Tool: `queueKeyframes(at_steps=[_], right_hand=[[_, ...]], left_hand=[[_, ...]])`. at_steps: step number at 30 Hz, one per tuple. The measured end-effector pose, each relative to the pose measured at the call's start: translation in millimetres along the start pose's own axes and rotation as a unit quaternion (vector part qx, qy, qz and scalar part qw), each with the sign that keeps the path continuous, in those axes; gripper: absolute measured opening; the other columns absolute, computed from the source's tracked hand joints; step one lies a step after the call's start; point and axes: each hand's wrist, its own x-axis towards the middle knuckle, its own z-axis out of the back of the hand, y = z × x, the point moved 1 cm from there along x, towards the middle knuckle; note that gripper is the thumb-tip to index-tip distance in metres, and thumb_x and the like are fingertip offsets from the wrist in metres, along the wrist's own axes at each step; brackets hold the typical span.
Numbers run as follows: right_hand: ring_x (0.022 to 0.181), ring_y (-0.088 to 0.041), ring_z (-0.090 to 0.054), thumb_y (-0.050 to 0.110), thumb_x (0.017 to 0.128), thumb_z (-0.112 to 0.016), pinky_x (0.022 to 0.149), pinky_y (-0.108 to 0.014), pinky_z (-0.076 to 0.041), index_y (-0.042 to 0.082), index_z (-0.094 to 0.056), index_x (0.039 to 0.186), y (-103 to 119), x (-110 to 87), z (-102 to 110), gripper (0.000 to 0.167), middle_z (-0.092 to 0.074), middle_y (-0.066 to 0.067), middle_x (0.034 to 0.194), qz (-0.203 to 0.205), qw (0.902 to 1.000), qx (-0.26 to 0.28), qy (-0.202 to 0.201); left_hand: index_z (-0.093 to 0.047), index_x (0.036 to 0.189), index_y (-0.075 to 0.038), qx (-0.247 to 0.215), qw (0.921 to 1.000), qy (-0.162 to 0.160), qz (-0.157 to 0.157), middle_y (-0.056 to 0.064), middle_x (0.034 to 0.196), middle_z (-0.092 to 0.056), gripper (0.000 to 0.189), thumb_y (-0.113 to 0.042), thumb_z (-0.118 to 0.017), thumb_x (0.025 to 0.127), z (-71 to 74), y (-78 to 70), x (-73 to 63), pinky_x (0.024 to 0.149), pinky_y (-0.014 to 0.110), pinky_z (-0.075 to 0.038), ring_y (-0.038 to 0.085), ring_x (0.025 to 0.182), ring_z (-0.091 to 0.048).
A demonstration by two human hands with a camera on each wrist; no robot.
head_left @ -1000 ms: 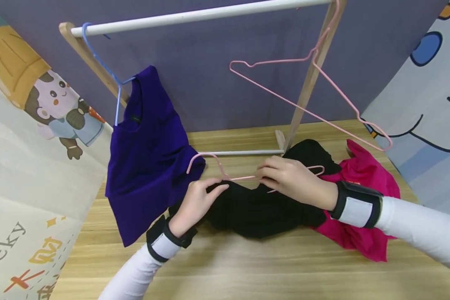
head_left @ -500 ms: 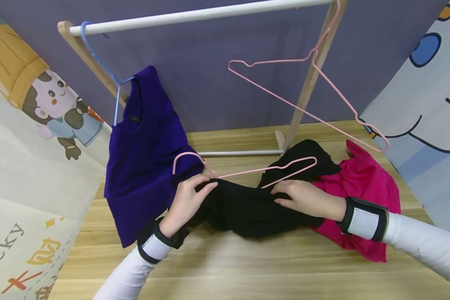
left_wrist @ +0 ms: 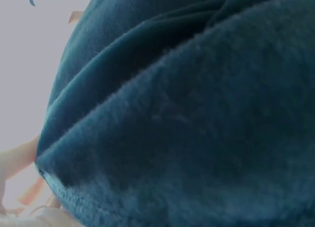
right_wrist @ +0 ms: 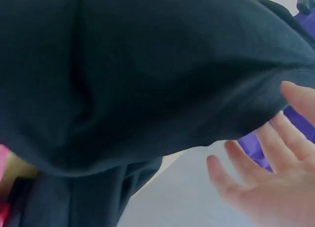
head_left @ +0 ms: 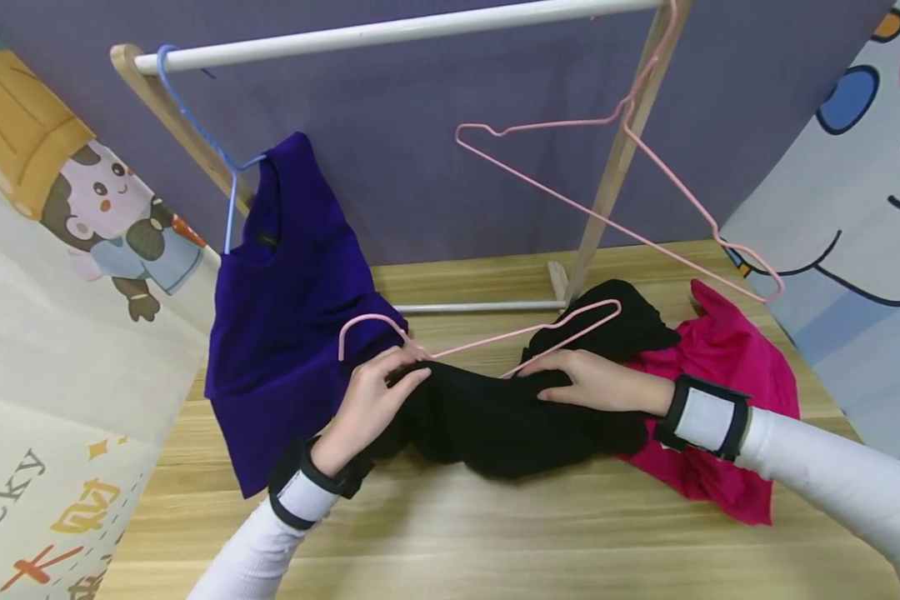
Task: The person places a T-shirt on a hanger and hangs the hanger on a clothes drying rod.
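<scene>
A black garment (head_left: 495,417) lies bunched across the middle of the table. My left hand (head_left: 371,400) pinches its upper left edge, right at the neck of a pink clothes hanger (head_left: 487,340). The hanger's hook points left; its right arm shows above the cloth, while its left part is hidden. In the left wrist view, dark folds of the garment (left_wrist: 172,113) cover most of the picture. My right hand (head_left: 600,381) is at the garment's upper edge, by the hanger's lower bar. The right wrist view shows that hand's fingers (right_wrist: 241,160) spread and fairly straight beside the cloth.
A rack with a white rail (head_left: 390,32) stands behind. From it hang a purple sleeveless top (head_left: 292,325) on a blue hanger (head_left: 195,117) and a bare pink hanger (head_left: 555,192). A bright pink garment (head_left: 742,400) lies at the right, partly under the black one.
My right hand has left the hanger's arm and moved down to the garment's edge. The hanger and left hand have shifted left, and the hanger's right arm is now uncovered.
</scene>
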Motion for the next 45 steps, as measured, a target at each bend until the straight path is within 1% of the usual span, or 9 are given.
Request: queueKeyframes(at_steps=[5, 10, 16, 23, 26, 29, 33, 40, 45], right_hand=[[0.094, -0.021, -0.057, 0.014, 0.078, -0.066, 0.081, -0.036, -0.045, 0.003, -0.065, 0.096, -0.2, 1.9, -0.2, 0.021, -0.064, -0.004, 0.096, 0.005, 0.9994, -0.033, 0.007], [0.083, -0.014, -0.059, 0.015, 0.08, -0.064, 0.073, -0.03, -0.047, 0.005, -0.066, 0.088, -8.2, -10.1, 2.3, 0.013, -0.064, 0.001, 0.086, -0.005, 0.9989, -0.044, 0.013], [0.068, -0.003, -0.054, 0.011, 0.078, -0.066, 0.062, -0.024, -0.047, 0.009, -0.064, 0.086, -13.8, -29.6, 13.6, 0.009, -0.06, 0.005, 0.081, 0.006, 0.9941, -0.097, -0.049], [0.064, -0.007, -0.056, 0.013, 0.073, -0.071, 0.059, -0.026, -0.049, 0.008, -0.061, 0.083, -16.7, -48.6, 32.3, 0.015, -0.058, 0.003, 0.077, 0.058, 0.9656, -0.199, -0.158], [0.06, -0.007, -0.054, 0.032, 0.086, -0.057, 0.053, -0.025, -0.047, 0.006, -0.059, 0.082, -18.1, -54.0, 40.7, 0.026, -0.056, 0.001, 0.075, 0.096, 0.9504, -0.222, -0.196], [0.055, -0.007, -0.051, 0.044, 0.092, -0.033, 0.046, -0.024, -0.045, 0.005, -0.057, 0.081, -19.6, -57.0, 48.7, 0.047, -0.054, 0.0, 0.073, 0.117, 0.9339, -0.25, -0.228], [0.056, -0.01, -0.051, 0.041, 0.094, -0.03, 0.046, -0.029, -0.046, 0.003, -0.056, 0.081, -19.9, -58.9, 57.6, 0.048, -0.054, -0.003, 0.073, 0.131, 0.9172, -0.283, -0.249], [0.068, -0.019, -0.058, 0.034, 0.096, -0.031, 0.06, -0.037, -0.049, -0.001, -0.056, 0.089, -14.8, -56.3, 62.3, 0.044, -0.056, -0.008, 0.082, 0.158, 0.9049, -0.302, -0.256], [0.072, -0.021, -0.058, 0.032, 0.097, -0.031, 0.063, -0.038, -0.049, -0.003, -0.056, 0.092, -5.9, -50.4, 61.8, 0.044, -0.056, -0.01, 0.086, 0.163, 0.9076, -0.292, -0.254]], left_hand=[[-0.066, 0.085, -0.002, -0.009, 1.0, -0.001, -0.001, 0.004, 0.088, -0.065, 0.009, -0.004, -0.067, 0.076, 0.6, 1.8, -0.9, 0.068, 0.026, -0.047, 0.015, 0.084, -0.059], [-0.067, 0.088, 0.0, -0.023, 0.9996, -0.012, -0.008, 0.006, 0.089, -0.065, 0.012, -0.001, -0.067, 0.075, 1.8, 5.1, -3.6, 0.073, 0.022, -0.046, 0.016, 0.087, -0.059], [-0.066, 0.094, 0.006, -0.064, 0.9972, -0.037, -0.015, 0.01, 0.092, -0.065, 0.019, 0.004, -0.065, 0.075, 2.6, 8.2, -7.7, 0.077, 0.017, -0.045, 0.017, 0.09, -0.06], [-0.066, 0.093, 0.008, -0.081, 0.9956, -0.036, -0.03, 0.013, 0.091, -0.065, 0.018, 0.008, -0.063, 0.075, 1.7, 9.0, -8.6, 0.076, 0.018, -0.045, 0.017, 0.089, -0.06], [-0.067, 0.09, 0.007, -0.069, 0.9968, -0.026, -0.031, 0.012, 0.089, -0.065, 0.016, 0.008, -0.064, 0.074, 2.1, 10.4, -11.2, 0.074, 0.017, -0.045, 0.016, 0.086, -0.06], [-0.067, 0.089, 0.006, -0.057, 0.9977, -0.011, -0.034, 0.011, 0.089, -0.066, 0.016, 0.008, -0.064, 0.074, 2.2, 11.3, -13.8, 0.074, 0.017, -0.045, 0.016, 0.086, -0.06], [-0.067, 0.092, 0.006, -0.057, 0.9974, 0.011, -0.043, 0.01, 0.092, -0.066, 0.017, 0.006, -0.063, 0.076, 1.7, 10.7, -14.8, 0.077, 0.019, -0.046, 0.017, 0.089, -0.06], [-0.067, 0.09, 0.006, -0.017, 0.9976, 0.028, -0.061, 0.012, 0.091, -0.066, 0.016, 0.004, -0.065, 0.074, 0.9, 8.8, -15.0, 0.076, 0.022, -0.047, 0.02, 0.086, -0.061], [-0.067, 0.094, 0.004, -0.013, 0.9966, 0.043, -0.069, 0.011, 0.093, -0.066, 0.019, 0.003, -0.065, 0.075, -1.3, 6.3, -11.7, 0.077, 0.025, -0.047, 0.021, 0.089, -0.061]])
